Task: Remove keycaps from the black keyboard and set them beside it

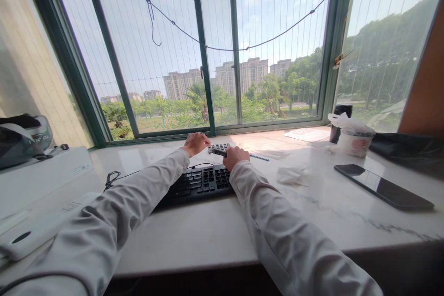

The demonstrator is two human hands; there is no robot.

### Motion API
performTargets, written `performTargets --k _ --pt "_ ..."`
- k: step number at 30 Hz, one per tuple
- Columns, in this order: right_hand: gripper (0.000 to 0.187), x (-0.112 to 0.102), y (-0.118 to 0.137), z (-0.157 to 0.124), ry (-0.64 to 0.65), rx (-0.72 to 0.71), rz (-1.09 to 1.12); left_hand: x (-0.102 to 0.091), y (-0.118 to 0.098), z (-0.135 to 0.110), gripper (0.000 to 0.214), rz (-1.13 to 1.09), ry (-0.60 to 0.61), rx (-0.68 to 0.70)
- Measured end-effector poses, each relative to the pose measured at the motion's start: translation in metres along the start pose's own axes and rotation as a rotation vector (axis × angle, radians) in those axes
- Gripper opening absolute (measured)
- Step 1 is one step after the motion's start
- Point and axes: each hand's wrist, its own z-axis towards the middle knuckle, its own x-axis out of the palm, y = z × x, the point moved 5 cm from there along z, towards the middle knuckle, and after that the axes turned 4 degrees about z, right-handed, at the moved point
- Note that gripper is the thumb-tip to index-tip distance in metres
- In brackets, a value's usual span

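A black keyboard (204, 181) lies on the pale marble surface below my hands, partly hidden by my left sleeve. My right hand (236, 157) is closed around a small dark tool (219, 152) that points left; its exact kind is not clear. My left hand (196, 144) hovers beyond the keyboard with fingers curled and pressed together near the tool's tip. Whatever sits in that pinch is too small to make out. Just behind the tool, small dark pieces in rows (225, 145) show on the surface. A thin blue stick (259, 157) lies right of my right hand.
To the right lie a black phone (381, 186), a crumpled clear wrapper (293, 175) and a white tub in a plastic bag (354, 141), beside a dark bottle (342, 122). A helmet (26, 138) rests on a white box (45, 171) at left. Windows (222, 55) rise behind.
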Motion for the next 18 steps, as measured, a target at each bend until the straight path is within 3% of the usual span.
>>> performTargets --k 4,7,12,15,18 --pt "0.026 -0.010 0.008 -0.005 -0.165 -0.040 0.037 -0.045 0.003 -0.034 0.024 -0.104 -0.058 -0.030" --pt "0.029 -0.015 0.013 -0.010 -0.232 -0.067 0.034 -0.060 0.005 -0.071 0.025 -0.194 -0.055 -0.035" --pt "0.030 -0.020 0.018 -0.017 -0.311 -0.080 0.007 -0.055 0.000 -0.123 0.024 -0.226 -0.112 -0.084" --pt "0.023 -0.021 0.021 -0.017 -0.356 -0.114 0.019 -0.048 -0.010 -0.137 0.026 -0.252 -0.138 -0.051" --pt "0.024 -0.019 0.019 -0.014 -0.376 -0.071 0.223 -0.043 -0.018 -0.140 0.026 -0.256 -0.113 -0.020"
